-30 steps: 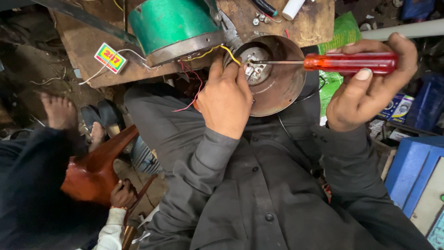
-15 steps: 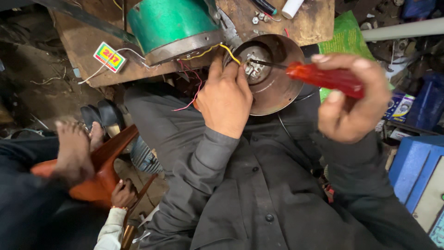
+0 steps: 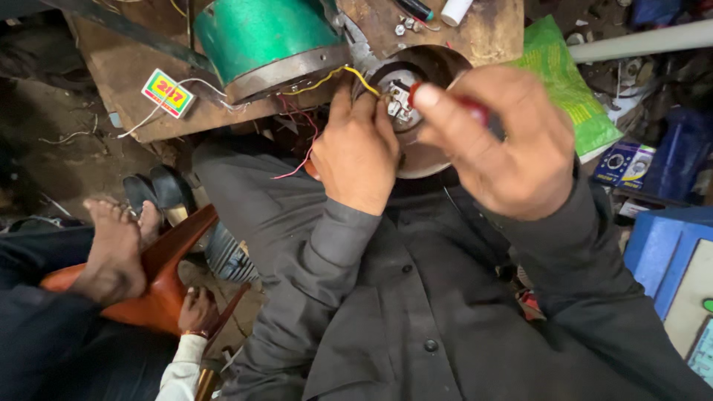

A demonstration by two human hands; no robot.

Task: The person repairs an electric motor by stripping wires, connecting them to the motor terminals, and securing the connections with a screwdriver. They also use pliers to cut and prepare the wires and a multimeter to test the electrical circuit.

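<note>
My left hand [image 3: 358,152] grips the rim of a round rusty metal motor cover [image 3: 416,160] held in my lap, fingers by its central hub [image 3: 399,104]. My right hand [image 3: 505,145] is closed around a red-handled screwdriver [image 3: 469,108], its tip end pointing into the hub; most of the handle is hidden under my fingers. Yellow and red wires [image 3: 338,74] run from the cover to a green motor housing [image 3: 264,41] on the wooden board [image 3: 119,82].
Another person's bare foot [image 3: 111,252] rests on an orange-brown stool [image 3: 167,282], their hand [image 3: 197,312] below it. A small colourful label [image 3: 167,93] lies on the board. A green bag [image 3: 575,82], a white pipe [image 3: 639,41] and blue boxes [image 3: 668,245] are at the right.
My right hand swung the screwdriver from lying level out to the right inward over the hub, now covering its handle. The other person's foot moved onto the stool.
</note>
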